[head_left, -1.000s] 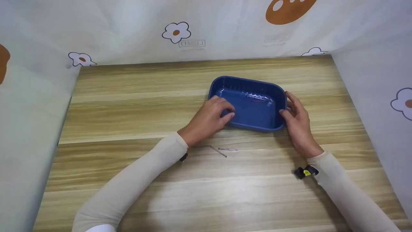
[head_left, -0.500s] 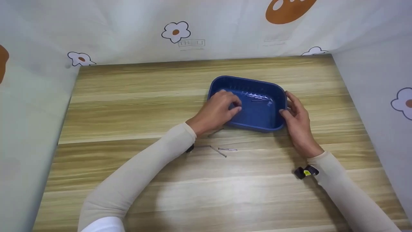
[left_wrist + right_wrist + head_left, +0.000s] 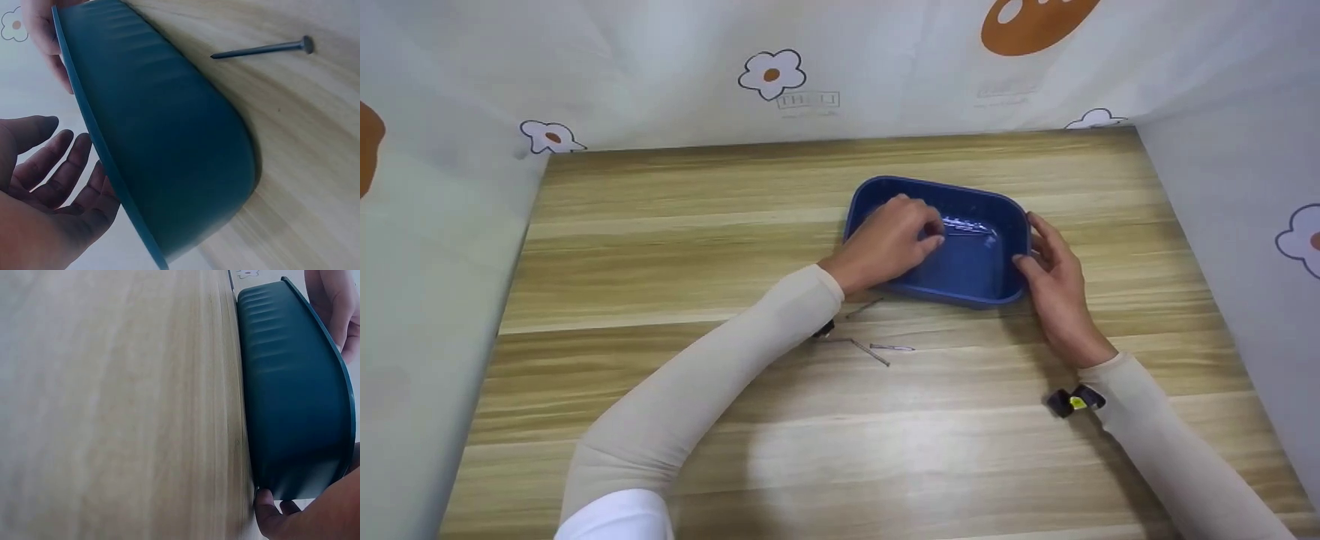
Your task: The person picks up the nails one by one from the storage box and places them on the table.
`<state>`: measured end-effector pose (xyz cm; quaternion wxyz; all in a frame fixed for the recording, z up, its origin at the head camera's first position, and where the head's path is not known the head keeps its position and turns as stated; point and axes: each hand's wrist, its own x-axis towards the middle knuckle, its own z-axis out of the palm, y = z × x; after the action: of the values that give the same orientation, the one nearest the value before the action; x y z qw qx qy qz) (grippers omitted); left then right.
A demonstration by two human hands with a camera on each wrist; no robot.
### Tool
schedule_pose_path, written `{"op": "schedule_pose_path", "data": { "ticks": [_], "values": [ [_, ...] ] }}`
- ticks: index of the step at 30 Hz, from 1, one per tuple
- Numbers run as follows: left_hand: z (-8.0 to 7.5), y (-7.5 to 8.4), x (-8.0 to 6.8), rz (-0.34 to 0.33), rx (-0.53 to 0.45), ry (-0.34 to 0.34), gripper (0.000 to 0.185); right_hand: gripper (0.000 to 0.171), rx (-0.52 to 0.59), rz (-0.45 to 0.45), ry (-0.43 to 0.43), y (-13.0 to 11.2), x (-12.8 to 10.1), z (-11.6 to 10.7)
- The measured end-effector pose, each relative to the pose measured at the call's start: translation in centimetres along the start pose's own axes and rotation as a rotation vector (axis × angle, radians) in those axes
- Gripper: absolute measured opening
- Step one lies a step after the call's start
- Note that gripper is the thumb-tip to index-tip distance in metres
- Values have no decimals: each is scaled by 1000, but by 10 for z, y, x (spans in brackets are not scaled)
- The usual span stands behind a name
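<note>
A blue plastic bin [image 3: 960, 274] stands on the wooden table, with several nails [image 3: 969, 231] lying in its far right part. My left hand [image 3: 889, 240] is over the left half of the bin. In the left wrist view its fingers [image 3: 64, 174] are loosely bent, the thumb apart from them, and nothing shows between them. My right hand [image 3: 1057, 292] holds the bin's right end, thumb at the rim and fingers along the outer wall. One nail [image 3: 261, 50] lies beside the bin's near wall.
More loose nails, one nail [image 3: 870, 352] and another nail [image 3: 892, 347] among them, lie on the table [image 3: 930, 450] in front of the bin. Flower-printed pale sheets [image 3: 660, 75] enclose the table at the back and sides.
My left hand has moved right and farther in over the bin from its left rim. A nail that its wrist hid now shows on the table. The right hand and bin stay still.
</note>
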<state>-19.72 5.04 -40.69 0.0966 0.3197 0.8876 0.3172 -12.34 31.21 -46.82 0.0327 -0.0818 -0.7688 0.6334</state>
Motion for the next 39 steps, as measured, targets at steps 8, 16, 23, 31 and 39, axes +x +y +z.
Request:
{"op": "schedule_pose_path", "data": {
  "ticks": [8, 16, 23, 31, 39],
  "values": [
    [5, -3, 12, 7, 35, 0, 20, 65, 33, 5, -29, 0, 0, 0],
    [10, -7, 24, 18, 59, -29, 20, 65, 35, -5, -31, 0, 1, 2],
    [18, -10, 32, 14, 92, -59, 20, 65, 31, -11, -27, 1, 1, 3],
    [27, -2, 42, 30, 173, -79, 15, 64, 46, -9, -30, 0, -1, -1],
    [36, 4, 48, 52, 210, -95, 16, 64, 47, -12, -37, -1, -2, -2]
  ]
}}
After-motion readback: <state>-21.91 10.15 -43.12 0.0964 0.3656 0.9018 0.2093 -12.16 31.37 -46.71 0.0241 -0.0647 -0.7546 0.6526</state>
